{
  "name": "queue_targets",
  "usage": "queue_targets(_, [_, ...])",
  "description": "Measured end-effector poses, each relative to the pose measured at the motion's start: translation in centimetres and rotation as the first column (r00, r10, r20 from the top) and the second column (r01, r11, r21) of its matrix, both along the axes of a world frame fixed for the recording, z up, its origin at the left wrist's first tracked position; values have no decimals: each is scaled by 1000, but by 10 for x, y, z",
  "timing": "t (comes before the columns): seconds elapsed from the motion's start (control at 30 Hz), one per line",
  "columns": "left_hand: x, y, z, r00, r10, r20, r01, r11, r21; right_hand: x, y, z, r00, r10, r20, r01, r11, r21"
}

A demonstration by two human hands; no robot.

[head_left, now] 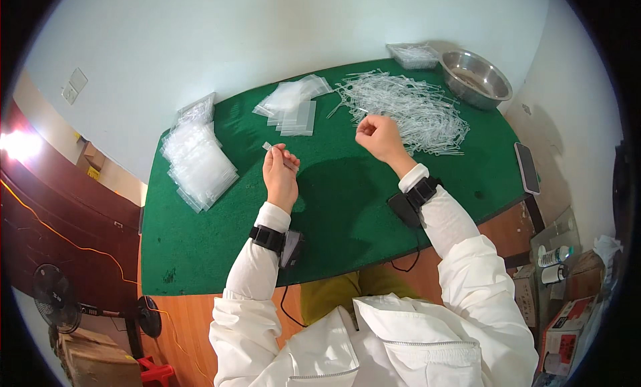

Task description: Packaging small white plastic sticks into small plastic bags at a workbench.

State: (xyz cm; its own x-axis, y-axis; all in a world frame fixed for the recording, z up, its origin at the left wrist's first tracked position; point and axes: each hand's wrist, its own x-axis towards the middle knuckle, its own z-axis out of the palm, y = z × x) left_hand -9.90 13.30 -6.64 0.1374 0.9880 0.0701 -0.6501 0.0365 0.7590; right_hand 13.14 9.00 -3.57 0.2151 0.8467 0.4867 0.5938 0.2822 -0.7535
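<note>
My left hand (281, 176) is closed on a small bunch of thin clear plastic pieces (267, 146), whose tips stick out above the thumb and fingers. My right hand (382, 138) is pinched at the near left edge of a wide pile of thin clear plastic pieces with looped ends (417, 113). Something slim and pale shows at its fingertips, but I cannot make out whether it is held or part of the pile. Flat clear zip bags (297, 118) lie fanned out beyond my left hand.
Filled clear bags (200, 163) overlap at the left of the green table (334, 233). A steel bowl (461, 86) and a clear tray of plastic pieces (414, 56) stand at the far right. A phone (527, 168) lies on the right edge. A fan (53, 297) is at the lower left.
</note>
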Motion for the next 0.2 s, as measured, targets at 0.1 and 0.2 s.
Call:
queue_targets(0.1, [2, -1, 1, 1000, -9, 6, 9, 1000, 3, 1, 4, -11, 998, 56, -35, -57, 998, -39])
queue_targets(0.2, [2, 0, 0, 998, -63, -2, 63, 997, 38, 6, 11, -22, 999, 39, -19, -40, 997, -73])
